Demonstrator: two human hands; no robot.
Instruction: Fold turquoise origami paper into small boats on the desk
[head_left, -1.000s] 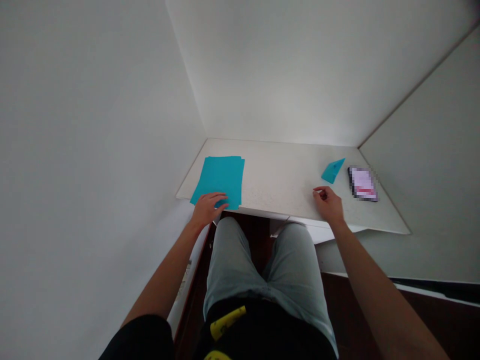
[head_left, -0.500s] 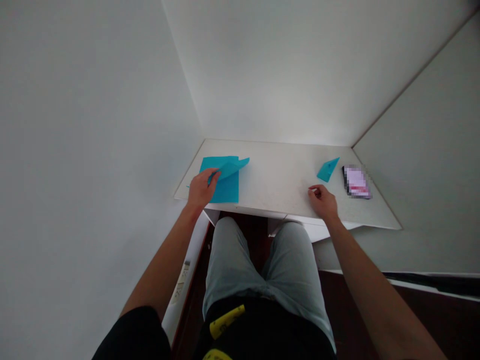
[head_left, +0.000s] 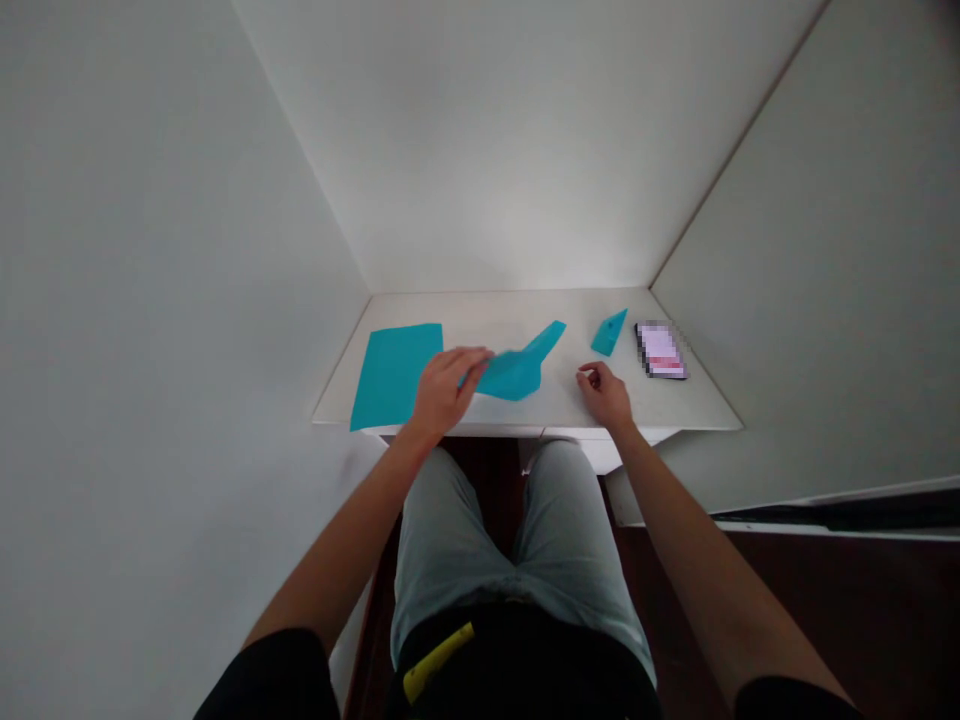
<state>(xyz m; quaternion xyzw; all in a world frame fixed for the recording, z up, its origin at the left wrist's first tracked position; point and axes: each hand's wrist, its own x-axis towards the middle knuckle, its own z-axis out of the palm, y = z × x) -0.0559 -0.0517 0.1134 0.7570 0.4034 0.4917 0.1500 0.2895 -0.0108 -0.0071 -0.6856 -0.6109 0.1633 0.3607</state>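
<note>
A bent sheet of blue paper is pinched by its left part in my left hand, over the middle of the white desk. To the left, more blue paper lies flat, reaching the desk's front edge; whether it is one sheet or a stack I cannot tell. My right hand rests near the front edge with its fingers curled together, and nothing shows in them. Just beyond it sits a small folded blue paper piece, apart from the fingers.
A phone with a blurred screen lies on the right part of the white desk. Walls enclose the desk at the left, back and right. My legs are under and before its front edge.
My left hand has lifted the sheet off the blue paper on the left and carried it rightward to the middle. The view has shifted; my right hand stays curled near the front edge.
</note>
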